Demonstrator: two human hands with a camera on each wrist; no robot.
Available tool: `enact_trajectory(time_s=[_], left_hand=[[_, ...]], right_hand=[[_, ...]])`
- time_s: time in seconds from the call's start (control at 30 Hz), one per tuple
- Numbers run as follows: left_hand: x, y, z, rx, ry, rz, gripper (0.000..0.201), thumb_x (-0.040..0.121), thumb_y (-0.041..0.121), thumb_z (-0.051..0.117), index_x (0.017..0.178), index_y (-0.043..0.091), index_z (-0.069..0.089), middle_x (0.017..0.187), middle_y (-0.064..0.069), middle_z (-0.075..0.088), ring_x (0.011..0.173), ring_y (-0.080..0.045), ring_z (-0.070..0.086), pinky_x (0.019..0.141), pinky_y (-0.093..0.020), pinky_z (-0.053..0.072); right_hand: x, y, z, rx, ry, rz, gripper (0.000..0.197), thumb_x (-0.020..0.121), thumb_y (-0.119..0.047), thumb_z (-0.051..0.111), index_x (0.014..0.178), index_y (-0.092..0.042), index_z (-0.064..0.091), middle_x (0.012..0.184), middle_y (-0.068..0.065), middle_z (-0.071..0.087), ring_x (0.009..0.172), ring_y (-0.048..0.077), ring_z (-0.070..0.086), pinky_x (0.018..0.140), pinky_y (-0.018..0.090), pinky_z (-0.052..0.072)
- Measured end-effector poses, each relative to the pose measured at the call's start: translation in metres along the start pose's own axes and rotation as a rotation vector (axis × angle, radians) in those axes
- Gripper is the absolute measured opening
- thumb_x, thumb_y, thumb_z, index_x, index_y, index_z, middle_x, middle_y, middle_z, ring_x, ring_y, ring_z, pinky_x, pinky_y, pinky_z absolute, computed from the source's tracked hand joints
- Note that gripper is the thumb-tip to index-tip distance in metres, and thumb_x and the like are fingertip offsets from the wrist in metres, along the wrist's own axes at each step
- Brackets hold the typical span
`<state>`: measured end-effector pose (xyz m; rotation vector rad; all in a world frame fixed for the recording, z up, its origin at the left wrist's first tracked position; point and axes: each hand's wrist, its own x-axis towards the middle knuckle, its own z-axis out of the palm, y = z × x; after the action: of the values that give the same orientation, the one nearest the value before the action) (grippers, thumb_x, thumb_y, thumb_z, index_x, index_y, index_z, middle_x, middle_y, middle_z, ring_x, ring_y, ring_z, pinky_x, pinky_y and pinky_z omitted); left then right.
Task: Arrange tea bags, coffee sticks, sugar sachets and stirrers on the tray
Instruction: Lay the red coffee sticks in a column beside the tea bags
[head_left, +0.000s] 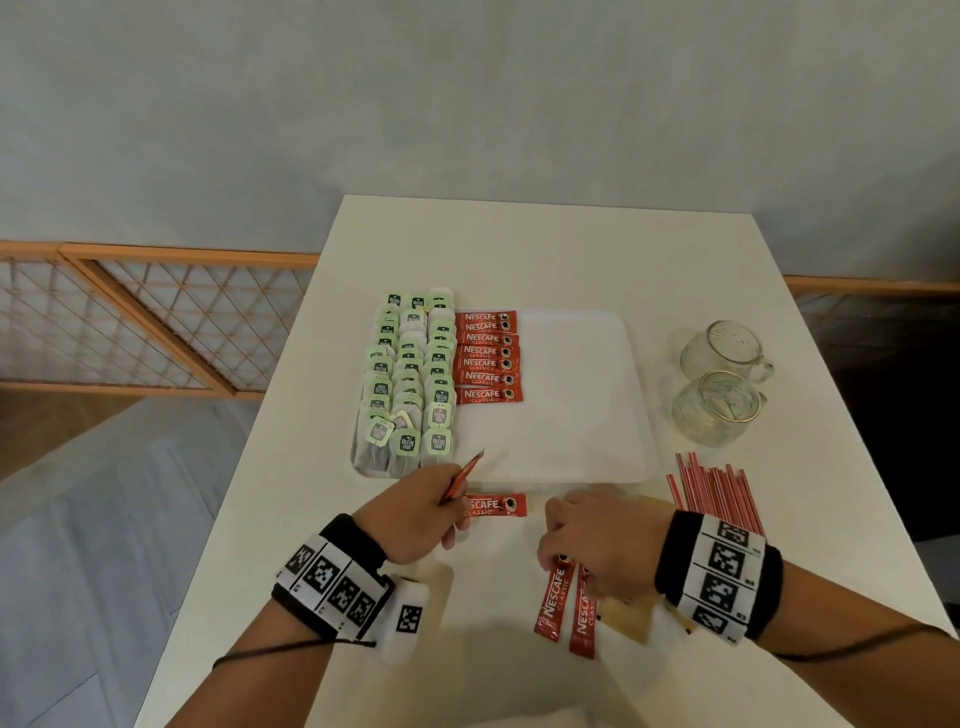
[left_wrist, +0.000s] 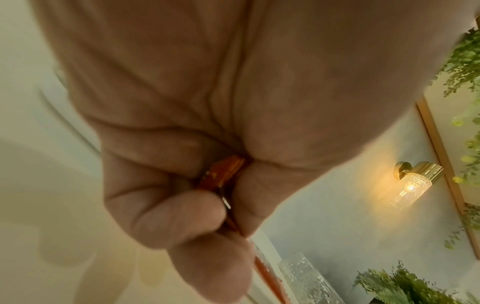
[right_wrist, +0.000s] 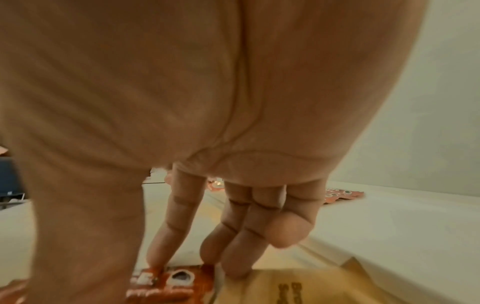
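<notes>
On the white counter (head_left: 519, 244) a white tray (head_left: 582, 415) is seen, with tea bags (head_left: 410, 384) laid in rows at its left and coffee sticks (head_left: 485, 358) stacked beside them. One coffee stick (head_left: 462, 475) is pinched by the left hand (head_left: 415, 514). Two sticks (head_left: 566, 603) are touched by the right hand (head_left: 592, 545). Red stirrers (head_left: 711, 488) and two glass mugs (head_left: 722, 379) are set to the right of the tray.

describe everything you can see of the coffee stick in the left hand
The coffee stick is a slim red-orange sachet of glossy foil-like wrap, seen nearly edge-on. It is held off the table, tilted, its free end pointing up toward the white tray. The left hand has it in a pinch grip between thumb and curled fingers. Its print cannot be read.
</notes>
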<state>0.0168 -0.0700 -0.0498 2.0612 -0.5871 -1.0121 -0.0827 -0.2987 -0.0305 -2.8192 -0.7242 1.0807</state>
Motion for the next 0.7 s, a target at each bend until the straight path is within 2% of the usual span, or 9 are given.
enact_trajectory(time_s=[0.07,0.17,0.33,0.47,0.57,0.63,0.7], left_hand=[[0.0,0.001,0.002,-0.028,-0.006,0.0,0.025,0.098,0.003,0.043,0.078,0.017,0.034,0.076,-0.002,0.062,0.059,-0.018,0.059,0.063,-0.035,0.047],[0.003,0.003,0.004,-0.058,-0.007,0.0,0.026,0.098,0.002,0.042,0.078,0.016,0.035,0.076,-0.003,0.061,0.059,-0.021,0.058,0.064,-0.037,0.046],[0.008,0.006,0.008,-0.076,-0.005,0.0,0.026,0.101,0.003,0.04,0.079,0.018,0.038,0.075,0.0,0.063,0.059,-0.021,0.059,0.057,-0.031,0.041],[0.009,0.012,0.009,-0.168,0.012,-0.007,0.024,0.101,-0.002,0.037,0.083,0.014,0.039,0.078,-0.009,0.059,0.061,-0.024,0.055,0.049,-0.02,0.038],[0.01,0.015,0.01,-0.19,0.042,0.01,0.016,0.104,0.001,0.035,0.099,0.011,0.046,0.08,-0.009,0.059,0.06,-0.021,0.054,0.049,-0.016,0.039],[0.01,0.013,0.012,-0.202,0.065,0.004,0.023,0.105,0.003,0.034,0.116,0.015,0.05,0.079,-0.006,0.059,0.058,-0.018,0.055,0.051,-0.018,0.041],[0.013,0.01,0.012,-0.241,0.072,-0.036,0.028,0.105,0.003,0.035,0.121,0.013,0.055,0.078,-0.004,0.057,0.058,-0.017,0.054,0.053,-0.02,0.042]], right_hand=[[0.003,-0.001,0.004,0.008,0.061,-0.011,0.035,0.087,-0.03,0.072,0.12,-0.03,0.062,0.123,-0.002,0.052,0.112,0.021,0.049,0.101,0.042,0.044],[0.008,0.001,0.005,0.05,0.132,0.007,0.026,0.089,-0.041,0.07,0.113,-0.03,0.066,0.12,-0.004,0.052,0.111,0.018,0.049,0.1,0.039,0.042],[0.006,0.007,0.002,0.075,0.171,0.029,0.041,0.09,-0.052,0.065,0.126,-0.034,0.062,0.13,-0.006,0.049,0.115,0.017,0.044,0.102,0.036,0.036],[0.005,0.003,0.012,0.03,0.166,0.005,0.052,0.085,-0.05,0.072,0.131,-0.031,0.057,0.133,-0.004,0.049,0.122,0.019,0.041,0.105,0.038,0.033],[0.009,0.003,0.015,0.045,0.23,0.023,0.037,0.09,-0.047,0.066,0.122,-0.028,0.063,0.127,-0.003,0.054,0.118,0.019,0.046,0.103,0.037,0.035],[0.013,0.004,0.016,0.041,0.274,0.046,0.029,0.095,-0.046,0.06,0.116,-0.027,0.067,0.121,-0.004,0.057,0.112,0.02,0.05,0.097,0.036,0.037],[0.018,0.005,0.017,0.035,0.283,0.069,0.029,0.099,-0.045,0.055,0.115,-0.026,0.068,0.119,-0.002,0.06,0.11,0.021,0.052,0.093,0.036,0.037]])
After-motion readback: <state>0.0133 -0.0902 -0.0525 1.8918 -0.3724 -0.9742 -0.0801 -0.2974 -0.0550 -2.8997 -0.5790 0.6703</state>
